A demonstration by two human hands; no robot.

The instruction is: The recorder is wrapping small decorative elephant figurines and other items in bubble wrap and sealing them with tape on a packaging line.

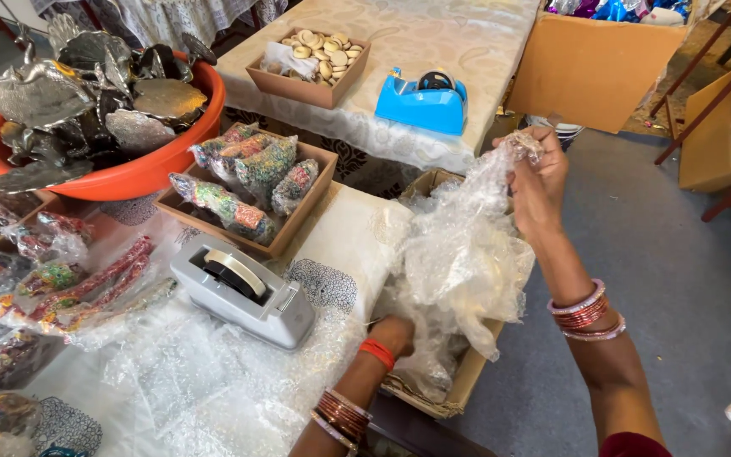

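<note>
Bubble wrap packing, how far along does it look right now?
Done: several wrapped bundles sit in a cardboard tray. In hand: the right hand lifts bubble wrap from a carton, while the left hand reaches low into it. Left: unwrapped metal pieces fill the orange tub.

Glossy clear plastic bubble wrap (458, 245)

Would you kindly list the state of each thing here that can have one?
Right hand: raised, fingers pinching the bubble wrap.
Left hand: low in the wrap at the carton.
Bubble wrap: crumpled, pulled up out of the carton.
Carton: open.
Grey tape dispenser: roll loaded.
Blue tape dispenser: roll loaded.
Orange tub: heaped with metal pieces.
</note>
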